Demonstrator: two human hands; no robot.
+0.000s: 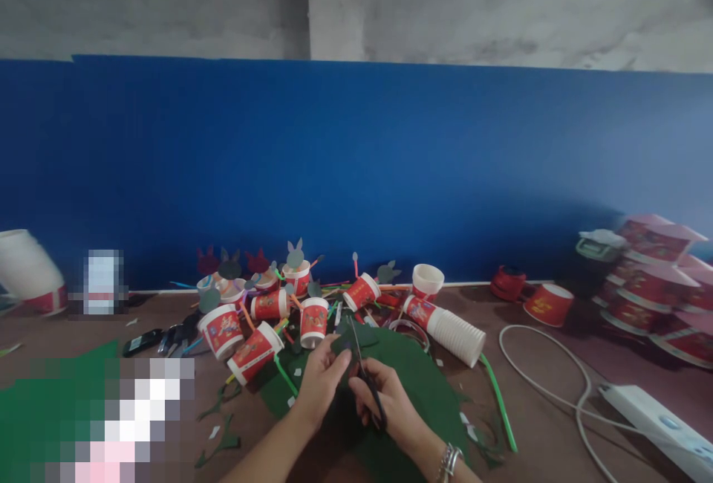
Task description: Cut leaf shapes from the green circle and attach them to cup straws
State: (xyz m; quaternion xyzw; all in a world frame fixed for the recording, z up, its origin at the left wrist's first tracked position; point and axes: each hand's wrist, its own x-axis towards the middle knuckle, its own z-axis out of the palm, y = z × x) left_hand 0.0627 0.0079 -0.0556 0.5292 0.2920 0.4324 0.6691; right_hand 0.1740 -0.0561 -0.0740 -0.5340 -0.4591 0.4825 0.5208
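Left hand: pinching a small green piece between thumb and fingertips.
Right hand: curling shut through the scissors, blades pointing to twelve o'clock into that piece.
Green sheet: lying under both hands, spreading towards three o'clock, looking largely uncut.
Done, seemingly: decorated cups piling up at eleven o'clock, carrying straws and cut-outs.
Left, seemingly: stacked plain cups lying bare at one o'clock.
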